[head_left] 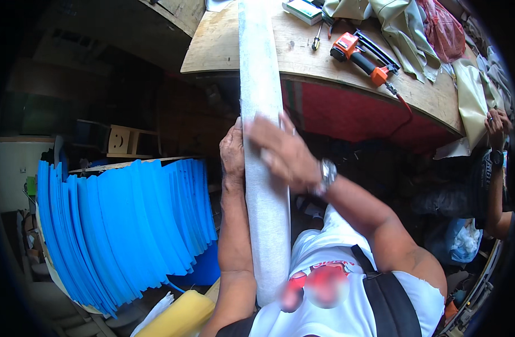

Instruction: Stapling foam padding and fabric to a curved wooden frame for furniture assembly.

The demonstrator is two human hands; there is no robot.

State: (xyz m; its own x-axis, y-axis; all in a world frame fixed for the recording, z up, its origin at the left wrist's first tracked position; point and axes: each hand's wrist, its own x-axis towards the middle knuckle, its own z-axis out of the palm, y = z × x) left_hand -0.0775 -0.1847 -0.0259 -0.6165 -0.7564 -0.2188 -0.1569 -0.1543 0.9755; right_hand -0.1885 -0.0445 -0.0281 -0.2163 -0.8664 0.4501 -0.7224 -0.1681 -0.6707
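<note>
The left grip (233,153) rests against a long whitish piece (269,241), the blurred right grip (286,154) over its face.

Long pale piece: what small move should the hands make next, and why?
Probably smooth the long pale piece with the right hand: it is stretched over the top face, while the left hand lies against the left edge, placed to steady it.

Blue sheets (128,219) at left, a rounded yellow object (181,315) lower left; orange-black nail gun (363,63), screwdriver (316,43), red bag (444,35) upper right
</note>
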